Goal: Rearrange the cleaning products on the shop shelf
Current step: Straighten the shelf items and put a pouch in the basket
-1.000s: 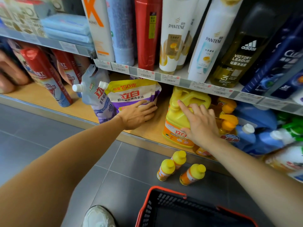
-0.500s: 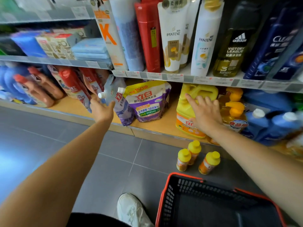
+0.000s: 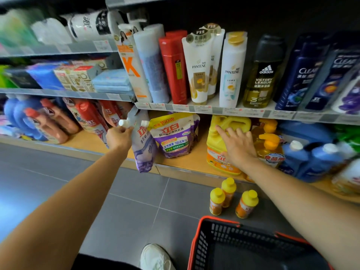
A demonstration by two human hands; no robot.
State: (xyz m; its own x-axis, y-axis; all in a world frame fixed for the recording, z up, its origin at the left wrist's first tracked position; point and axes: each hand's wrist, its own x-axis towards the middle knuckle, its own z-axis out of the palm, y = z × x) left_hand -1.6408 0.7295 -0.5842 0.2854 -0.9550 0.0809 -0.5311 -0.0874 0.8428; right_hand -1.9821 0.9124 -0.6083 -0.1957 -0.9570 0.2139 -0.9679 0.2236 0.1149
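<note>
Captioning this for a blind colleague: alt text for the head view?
Left hand grips a purple pouch near its white cap at the bottom shelf; right hand rests on a yellow jug. Small bottles stand on the floor.

Lilac pouch (image 3: 145, 149), white swirls, white cap. Purple pouch (image 3: 175, 137) banded yellow on top, green strip below. Yellow jug (image 3: 213, 142), orange label. Orange small bottles (image 3: 228, 192), yellow caps. Black mesh basket (image 3: 224, 229), red rim. Grey tiled floor (image 3: 124, 207). Tan shelf (image 3: 192, 162).

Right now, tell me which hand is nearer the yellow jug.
Right. The right hand rests flat on the yellow jug; the left hand is off to its left, gripping a spouted pouch.
</note>
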